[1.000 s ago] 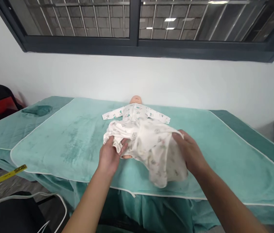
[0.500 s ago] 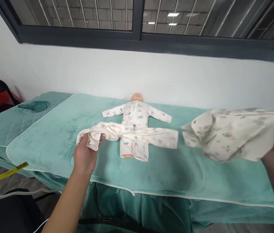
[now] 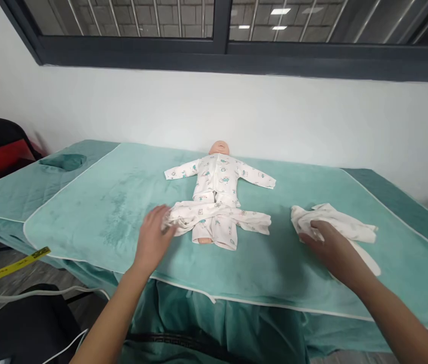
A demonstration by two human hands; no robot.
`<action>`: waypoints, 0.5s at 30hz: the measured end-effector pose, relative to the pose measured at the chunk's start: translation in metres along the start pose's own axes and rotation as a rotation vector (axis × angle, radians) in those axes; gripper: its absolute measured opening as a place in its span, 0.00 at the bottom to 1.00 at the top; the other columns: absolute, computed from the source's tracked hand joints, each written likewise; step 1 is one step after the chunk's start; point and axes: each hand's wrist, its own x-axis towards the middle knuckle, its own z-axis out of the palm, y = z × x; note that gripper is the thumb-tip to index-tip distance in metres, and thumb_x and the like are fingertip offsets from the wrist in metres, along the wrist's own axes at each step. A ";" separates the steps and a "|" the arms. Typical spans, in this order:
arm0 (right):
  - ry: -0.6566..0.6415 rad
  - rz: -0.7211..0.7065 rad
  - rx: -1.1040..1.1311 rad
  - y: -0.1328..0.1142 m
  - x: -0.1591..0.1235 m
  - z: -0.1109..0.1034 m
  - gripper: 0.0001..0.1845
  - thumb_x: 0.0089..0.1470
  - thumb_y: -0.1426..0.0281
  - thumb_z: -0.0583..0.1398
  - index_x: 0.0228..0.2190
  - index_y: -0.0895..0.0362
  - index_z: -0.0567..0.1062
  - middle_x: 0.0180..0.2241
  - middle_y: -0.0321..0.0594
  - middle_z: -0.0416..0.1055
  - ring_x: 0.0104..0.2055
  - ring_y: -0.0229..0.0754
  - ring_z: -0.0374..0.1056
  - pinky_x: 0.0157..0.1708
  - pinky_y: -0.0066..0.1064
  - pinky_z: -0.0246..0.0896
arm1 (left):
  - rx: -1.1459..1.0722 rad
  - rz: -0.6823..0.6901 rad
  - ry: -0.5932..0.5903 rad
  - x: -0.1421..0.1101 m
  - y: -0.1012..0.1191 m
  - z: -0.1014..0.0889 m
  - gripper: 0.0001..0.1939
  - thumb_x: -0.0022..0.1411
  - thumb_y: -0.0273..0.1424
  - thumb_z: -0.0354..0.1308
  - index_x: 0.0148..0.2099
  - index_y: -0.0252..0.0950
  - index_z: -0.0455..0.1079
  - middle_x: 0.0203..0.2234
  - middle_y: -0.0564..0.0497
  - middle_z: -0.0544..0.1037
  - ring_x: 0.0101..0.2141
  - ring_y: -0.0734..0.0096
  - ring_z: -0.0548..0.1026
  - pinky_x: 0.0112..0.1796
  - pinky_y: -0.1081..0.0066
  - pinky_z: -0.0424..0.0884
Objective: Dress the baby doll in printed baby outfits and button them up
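White garments (image 3: 217, 210) (image 3: 345, 225), two, one dressed doll (image 3: 217, 174), two hands (image 3: 153, 237) (image 3: 331, 253)

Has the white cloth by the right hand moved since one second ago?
Yes. Judged against the window's middle post, the white cloth has moved to the right: earlier it partly hid the dressed doll; now it lies apart from it.

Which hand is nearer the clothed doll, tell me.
Left. The left hand is close beside the clothed doll, at one end of the draped garment; the right hand is farther off, at the crumpled garment on the right.
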 end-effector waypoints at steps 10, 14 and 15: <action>-0.205 -0.100 0.530 -0.106 -0.012 0.012 0.36 0.55 0.54 0.61 0.61 0.46 0.58 0.63 0.43 0.59 0.62 0.53 0.59 0.58 0.50 0.58 | -0.379 -0.217 -0.073 0.007 0.050 0.017 0.06 0.55 0.29 0.56 0.38 0.38 0.67 0.36 0.50 0.76 0.37 0.65 0.72 0.41 0.69 0.67; -0.290 -0.124 0.949 -0.147 -0.013 0.022 0.49 0.50 0.56 0.66 0.65 0.47 0.48 0.65 0.45 0.55 0.64 0.51 0.56 0.61 0.48 0.56 | -0.910 -0.116 -0.174 -0.007 0.122 0.026 0.13 0.49 0.23 0.60 0.39 0.38 0.70 0.48 0.49 0.75 0.51 0.62 0.71 0.51 0.69 0.65; -0.236 -0.084 1.015 -0.151 -0.012 0.023 0.48 0.50 0.56 0.66 0.65 0.49 0.50 0.63 0.46 0.58 0.62 0.51 0.59 0.60 0.48 0.57 | -1.001 -0.103 -0.317 -0.010 0.136 0.028 0.16 0.50 0.24 0.61 0.43 0.38 0.71 0.52 0.48 0.73 0.53 0.60 0.69 0.52 0.68 0.65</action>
